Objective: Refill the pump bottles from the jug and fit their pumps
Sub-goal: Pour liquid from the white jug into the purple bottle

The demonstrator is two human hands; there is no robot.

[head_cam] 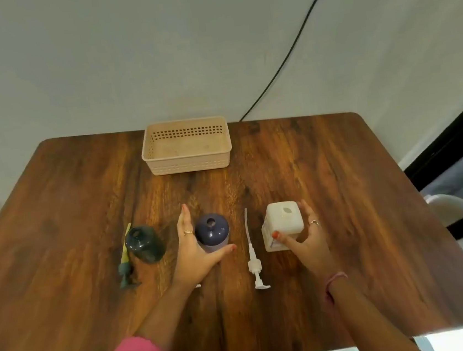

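Right hand (303,236) grips the white jug (283,224), thumb on its near face, fingers round the far side. Left hand (195,251) cups the purple bottle (212,231), fingers straight. Bottle mouth open, left of jug; white pump (253,255) lies between on the bench (340,177), tube pointing away.

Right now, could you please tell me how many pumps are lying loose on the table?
2: a green pump left of the green bottle, and a white pump between the purple bottle and the jug. None appears hidden.
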